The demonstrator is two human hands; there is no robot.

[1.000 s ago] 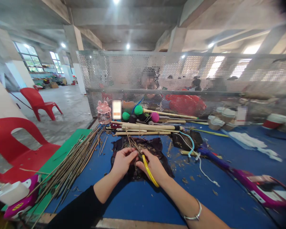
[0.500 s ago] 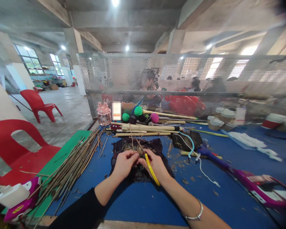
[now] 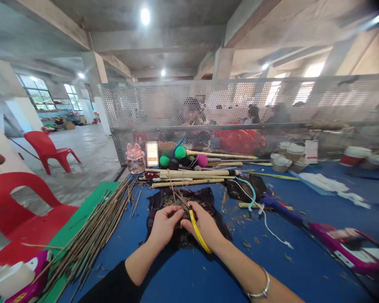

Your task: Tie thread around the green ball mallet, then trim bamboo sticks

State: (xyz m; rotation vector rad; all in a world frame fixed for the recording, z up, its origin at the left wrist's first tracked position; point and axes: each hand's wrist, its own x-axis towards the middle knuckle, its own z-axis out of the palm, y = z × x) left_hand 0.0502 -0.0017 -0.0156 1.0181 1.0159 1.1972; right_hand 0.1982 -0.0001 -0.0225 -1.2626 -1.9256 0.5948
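My left hand (image 3: 165, 224) pinches a thin twig (image 3: 173, 194) between thumb and fingertips, and the twig stands up and away from me. Close beside it, my right hand (image 3: 205, 223) is closed around yellow-handled scissors (image 3: 199, 236), their dark blades pointing forward toward the twig. Whether the blades touch the twig I cannot tell. Below both hands lies a crumpled black cloth (image 3: 219, 223) with dry plant scraps on it. Part of the cloth is hidden by my hands.
A bundle of long thin sticks (image 3: 94, 229) lies at left over a green board (image 3: 112, 189). Pale rods (image 3: 192, 173), yarn balls (image 3: 180, 152) and a pink-lidded jar (image 3: 135, 158) line the back, before a perforated metal screen (image 3: 158, 101). Purple-white tool (image 3: 344, 246) at right; red chair (image 3: 28, 202) at left.
The camera view has shifted slightly. My hands keep hold of the twig and scissors, almost in place. Another person's hand has appeared at the far left edge.
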